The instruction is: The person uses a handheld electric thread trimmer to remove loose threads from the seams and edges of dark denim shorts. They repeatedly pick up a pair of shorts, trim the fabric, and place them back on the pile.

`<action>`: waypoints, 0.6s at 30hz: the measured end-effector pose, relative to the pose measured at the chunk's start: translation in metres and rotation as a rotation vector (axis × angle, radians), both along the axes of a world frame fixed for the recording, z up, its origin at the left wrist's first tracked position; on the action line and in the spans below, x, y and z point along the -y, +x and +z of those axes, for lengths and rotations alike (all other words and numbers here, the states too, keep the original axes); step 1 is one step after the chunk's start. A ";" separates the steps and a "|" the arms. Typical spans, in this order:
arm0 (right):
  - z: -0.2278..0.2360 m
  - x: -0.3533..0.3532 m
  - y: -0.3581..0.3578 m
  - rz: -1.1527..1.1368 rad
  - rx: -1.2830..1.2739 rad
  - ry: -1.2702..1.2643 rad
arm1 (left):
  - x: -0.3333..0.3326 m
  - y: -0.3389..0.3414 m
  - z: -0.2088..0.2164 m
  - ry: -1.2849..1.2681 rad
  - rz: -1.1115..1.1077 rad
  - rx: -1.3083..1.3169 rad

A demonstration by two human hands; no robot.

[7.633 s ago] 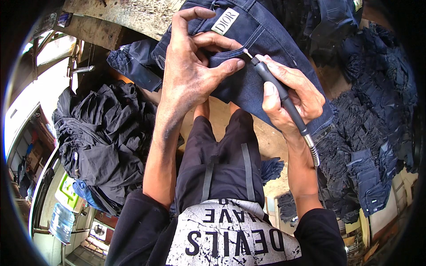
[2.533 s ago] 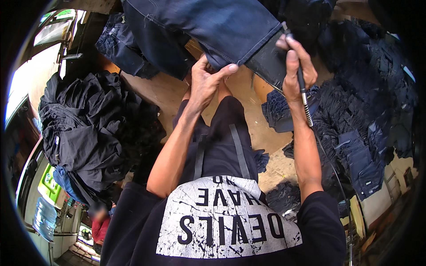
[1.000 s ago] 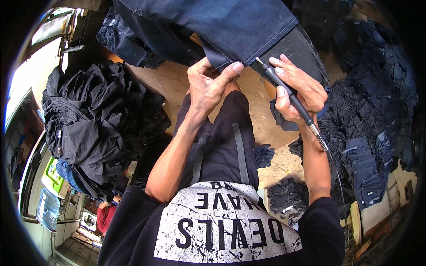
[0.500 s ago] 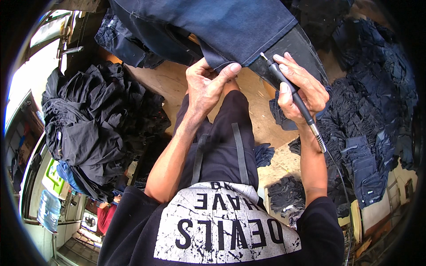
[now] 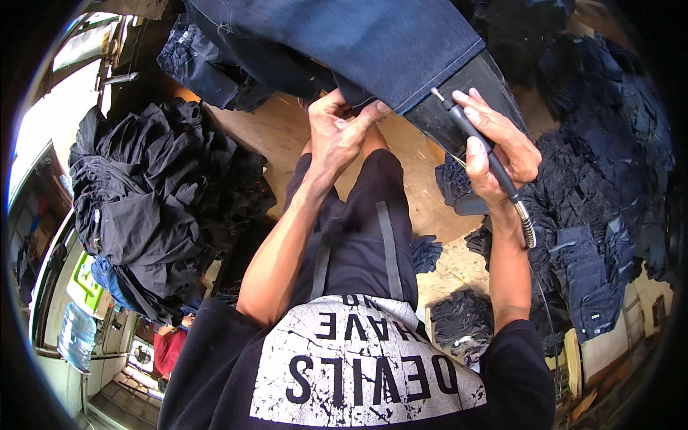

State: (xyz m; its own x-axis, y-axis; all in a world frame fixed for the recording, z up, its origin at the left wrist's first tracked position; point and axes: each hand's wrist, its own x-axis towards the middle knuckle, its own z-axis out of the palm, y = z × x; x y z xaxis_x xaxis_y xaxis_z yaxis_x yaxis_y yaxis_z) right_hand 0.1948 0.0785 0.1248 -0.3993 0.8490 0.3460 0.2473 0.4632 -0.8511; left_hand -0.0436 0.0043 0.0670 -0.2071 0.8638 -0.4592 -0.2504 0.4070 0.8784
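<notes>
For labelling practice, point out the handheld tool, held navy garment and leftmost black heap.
Handheld tool (image 5: 497, 172), head view: black handle.
Held navy garment (image 5: 365, 50), head view: broad panel.
Leftmost black heap (image 5: 154, 193), head view: middle folds.

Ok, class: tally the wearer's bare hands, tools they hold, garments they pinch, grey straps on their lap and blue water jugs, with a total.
Bare hands (left hand, right hand): 2
Corded pen-shaped tool: 1
Navy garment: 1
Grey straps: 2
Blue water jug: 1
Total: 7
</notes>
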 end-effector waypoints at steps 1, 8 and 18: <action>-0.001 -0.001 0.000 0.038 0.031 0.027 | -0.001 0.001 -0.003 -0.001 -0.012 -0.015; -0.003 0.003 -0.005 0.164 0.067 0.052 | 0.000 0.006 -0.009 -0.019 0.036 0.009; -0.007 0.004 -0.003 0.097 0.051 0.053 | 0.000 0.005 -0.009 -0.013 0.022 0.007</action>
State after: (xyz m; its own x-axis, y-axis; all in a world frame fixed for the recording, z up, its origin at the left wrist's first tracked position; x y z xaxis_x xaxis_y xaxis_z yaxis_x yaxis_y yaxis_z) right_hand 0.1914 0.0748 0.1174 -0.4975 0.7863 0.3665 0.2415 0.5313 -0.8120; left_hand -0.0389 0.0048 0.0577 -0.2227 0.8531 -0.4719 -0.2656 0.4126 0.8713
